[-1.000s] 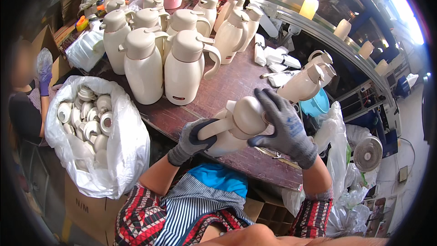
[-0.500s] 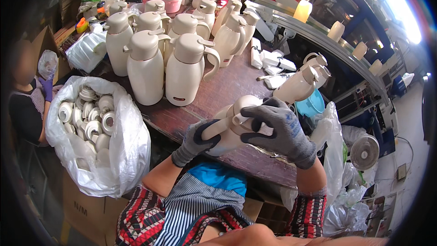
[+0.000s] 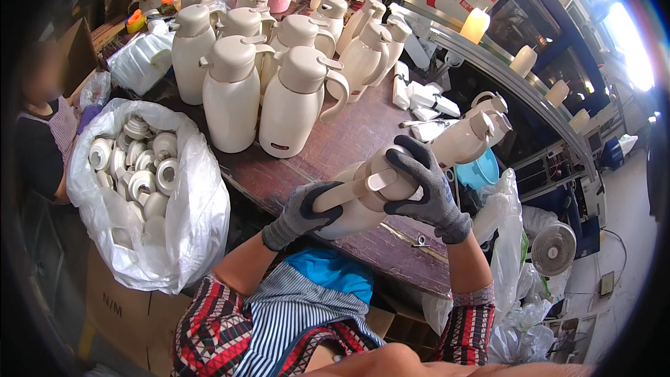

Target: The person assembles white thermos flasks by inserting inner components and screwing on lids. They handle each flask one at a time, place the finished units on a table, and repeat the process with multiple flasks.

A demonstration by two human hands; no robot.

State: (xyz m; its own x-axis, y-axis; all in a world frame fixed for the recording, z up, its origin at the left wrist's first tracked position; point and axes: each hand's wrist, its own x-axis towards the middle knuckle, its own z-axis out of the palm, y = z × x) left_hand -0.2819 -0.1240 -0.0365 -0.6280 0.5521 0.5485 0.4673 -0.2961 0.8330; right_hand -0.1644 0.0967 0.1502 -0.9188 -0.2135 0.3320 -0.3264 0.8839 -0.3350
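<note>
A cream vacuum jug (image 3: 357,219) lies tilted in front of me, above the table's near edge. My left hand (image 3: 301,213), in a grey glove, is closed around the jug's handle and the side of its body. My right hand (image 3: 431,192), gloved the same way, wraps its fingers and thumb around the jug's round lid (image 3: 386,166). The lid's lever points toward me between the two hands. Part of the lid is hidden behind the right fingers.
Several cream jugs (image 3: 296,108) stand on the dark table (image 3: 234,171). At the left, a white plastic bag (image 3: 199,227) holds several lid parts. More jugs (image 3: 457,138) lean at the right by a blue basin (image 3: 479,169). Two people are beyond the table and at left.
My right hand has shifted from fingers spread over the lid's right side to a grip around it, its wrist now higher. The left hand keeps its hold. The view has shifted slightly.
</note>
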